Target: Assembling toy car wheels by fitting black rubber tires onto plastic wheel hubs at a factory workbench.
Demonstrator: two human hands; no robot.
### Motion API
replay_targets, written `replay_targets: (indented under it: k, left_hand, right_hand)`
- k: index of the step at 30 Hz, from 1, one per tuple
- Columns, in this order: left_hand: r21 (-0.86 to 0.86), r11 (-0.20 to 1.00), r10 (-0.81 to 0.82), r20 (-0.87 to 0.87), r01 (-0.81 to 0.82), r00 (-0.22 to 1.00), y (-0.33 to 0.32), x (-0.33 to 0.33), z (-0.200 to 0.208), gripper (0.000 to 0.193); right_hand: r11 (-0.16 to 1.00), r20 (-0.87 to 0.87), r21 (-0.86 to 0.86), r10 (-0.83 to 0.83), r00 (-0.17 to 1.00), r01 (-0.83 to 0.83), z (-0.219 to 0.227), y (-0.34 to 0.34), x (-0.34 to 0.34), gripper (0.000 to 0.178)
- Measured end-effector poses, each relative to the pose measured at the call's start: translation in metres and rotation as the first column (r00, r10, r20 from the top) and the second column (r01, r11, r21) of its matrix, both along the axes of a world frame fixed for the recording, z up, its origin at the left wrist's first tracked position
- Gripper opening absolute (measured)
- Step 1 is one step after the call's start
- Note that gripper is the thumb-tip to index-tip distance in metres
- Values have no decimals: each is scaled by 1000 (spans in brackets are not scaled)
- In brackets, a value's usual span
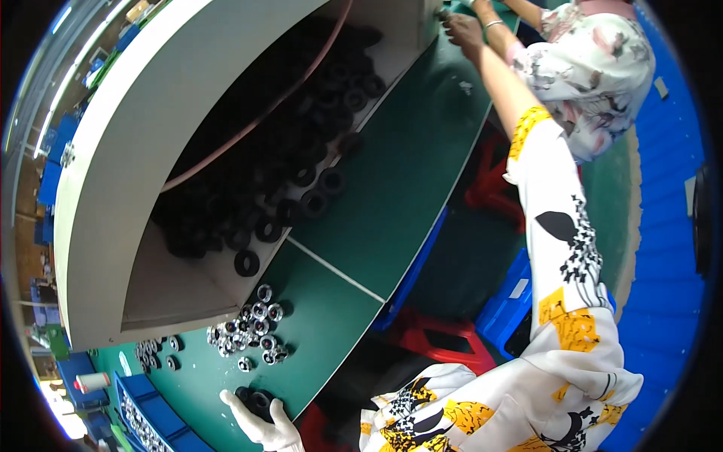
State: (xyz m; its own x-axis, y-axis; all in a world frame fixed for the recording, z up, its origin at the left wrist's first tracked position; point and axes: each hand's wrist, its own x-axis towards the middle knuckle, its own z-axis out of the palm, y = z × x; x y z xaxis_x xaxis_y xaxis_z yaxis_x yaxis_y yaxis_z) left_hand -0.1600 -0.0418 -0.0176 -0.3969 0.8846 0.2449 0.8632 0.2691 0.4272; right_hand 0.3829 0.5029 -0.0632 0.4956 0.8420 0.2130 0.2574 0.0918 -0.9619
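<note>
My left hand [260,428], in a white glove, is low in the picture at the green table [316,331]. Its thumb and fingers close around a few black rings [260,401]. Just beyond lies a cluster of shiny metal rings [248,328]. My right arm, in a white sleeve with yellow and black print, stretches far up to the top. There my bare right hand [463,34] has its fingers bent around a small greyish thing at the cabinet's edge, too small to name.
A pale cabinet [98,226] holds a heap of black rings [301,173] spilling toward the table. A co-worker in a floral head cover [595,75] is close to my right arm. Blue bins [154,407] stand lower left; red stools [437,339] and a blue crate [508,297] are beside the table.
</note>
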Motion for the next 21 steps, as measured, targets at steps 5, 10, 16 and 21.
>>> replay_targets:
  k: [5,10,16,21]
  left_hand:
    - [73,996,-42,-99,49,994,4,-5,-12,78]
    - [18,1000,-14,-81,16,997,8,3,-9,78]
    - [-6,1000,-8,-61,7,998,5,3,-11,77]
    - [-25,1000,-6,-56,5,998,8,6,-15,76]
  right_hand:
    - [997,62,-30,74,995,-72,-17,33,45,27]
    - [997,76,-59,-50,996,55,17,-6,8,43]
    - [998,0,-54,12,1000,-12,22,-1,11,47]
    - [998,-67,5,65,996,-65,14,-2,25,34]
